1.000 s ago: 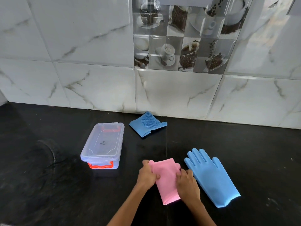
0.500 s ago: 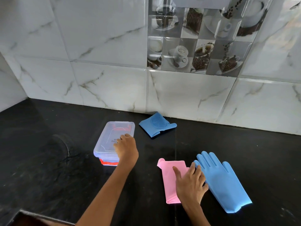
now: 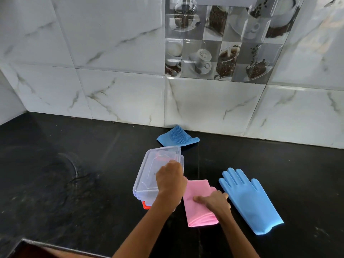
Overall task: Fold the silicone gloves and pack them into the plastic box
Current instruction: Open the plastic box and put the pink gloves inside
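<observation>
A clear plastic box (image 3: 149, 174) with a lid and an orange latch stands on the black counter, right beside the folded pink glove (image 3: 197, 211). My left hand (image 3: 171, 181) grips the box at its right side, over the lid. My right hand (image 3: 216, 202) lies flat on the pink glove and presses it down, fingers pointing left. An unfolded blue glove (image 3: 249, 200) lies flat to the right of the pink one. A folded blue glove (image 3: 176, 135) rests by the wall behind the box.
The black counter (image 3: 74, 183) meets a white marble-tiled wall (image 3: 204, 105) at the back and on the left. The counter's front edge (image 3: 55, 246) runs along the bottom left. A faint ring mark shows on the counter to the left.
My left hand left the pink glove, reached to the box and has drawn it right, up against the pink glove. My right hand stays pressed on the pink glove.
</observation>
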